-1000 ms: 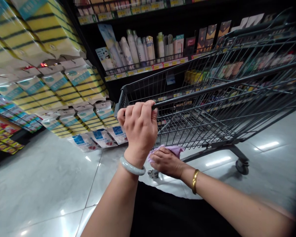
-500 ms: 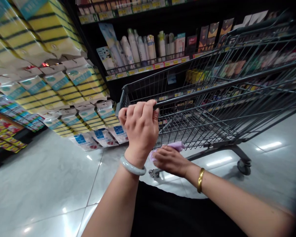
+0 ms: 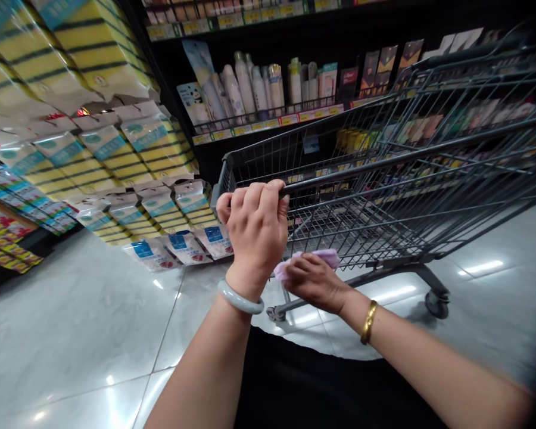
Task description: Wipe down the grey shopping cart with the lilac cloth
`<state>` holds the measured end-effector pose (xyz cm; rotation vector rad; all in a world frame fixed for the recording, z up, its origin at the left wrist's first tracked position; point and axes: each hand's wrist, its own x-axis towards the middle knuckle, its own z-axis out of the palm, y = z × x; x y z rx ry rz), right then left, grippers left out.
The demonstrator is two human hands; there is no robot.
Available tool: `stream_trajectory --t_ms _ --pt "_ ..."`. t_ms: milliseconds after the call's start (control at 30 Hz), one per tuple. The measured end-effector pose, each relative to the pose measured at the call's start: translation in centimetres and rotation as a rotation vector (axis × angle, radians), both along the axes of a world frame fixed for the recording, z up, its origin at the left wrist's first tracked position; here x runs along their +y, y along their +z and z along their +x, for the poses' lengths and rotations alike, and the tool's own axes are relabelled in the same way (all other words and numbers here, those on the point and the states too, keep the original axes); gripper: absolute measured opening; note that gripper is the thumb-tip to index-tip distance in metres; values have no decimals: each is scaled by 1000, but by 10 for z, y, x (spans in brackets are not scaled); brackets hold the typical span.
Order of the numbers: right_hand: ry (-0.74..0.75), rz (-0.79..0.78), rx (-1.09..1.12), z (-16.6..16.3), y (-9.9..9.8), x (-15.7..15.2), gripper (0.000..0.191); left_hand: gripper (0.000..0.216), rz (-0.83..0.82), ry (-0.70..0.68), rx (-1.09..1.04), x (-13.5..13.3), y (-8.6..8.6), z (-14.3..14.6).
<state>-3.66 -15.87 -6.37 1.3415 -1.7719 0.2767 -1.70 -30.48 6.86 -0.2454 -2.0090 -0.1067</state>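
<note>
Left hand (image 3: pixel 256 229) clamped on cart (image 3: pixel 384 179) rim; right hand (image 3: pixel 315 280) below, pressing purple cloth (image 3: pixel 324 257) against basket underside.

A black shelf unit (image 3: pixel 321 36) is standing at the back, carrying white bottles (image 3: pixel 250 89) behind a rail lined with yellow price tags (image 3: pixel 268 124). Left of that shelf unit, stacked packs of yellow sponges (image 3: pixel 93 149) are leaning out over the aisle. In front of the shelf unit, a pale glossy tiled floor (image 3: pixel 71 333) is throwing back light streaks (image 3: pixel 482 266).
</note>
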Motion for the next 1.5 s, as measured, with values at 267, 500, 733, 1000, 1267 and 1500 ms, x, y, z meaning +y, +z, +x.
stream_trajectory --t_ms 267,500,733,1000,1267,1500 --pt "-69 -199 -41 -1 24 0 10 26 14 8 26 2 0 -2" --pt "-32 -113 -10 -1 21 5 12 25 -4 10 35 2 0 -1" --pt "-137 -287 13 -7 41 15 10 25 2 22 37 3 -1 -1" --pt "-14 -5 -34 0 -1 11 11 26 -4 20 18 1 0 -1" --pt "-179 -333 8 -11 42 27 9 27 -8 14 42 1 -1 -3" --pt "-41 -17 -13 -4 7 17 10 27 -22 16 49 -1 0 -4"
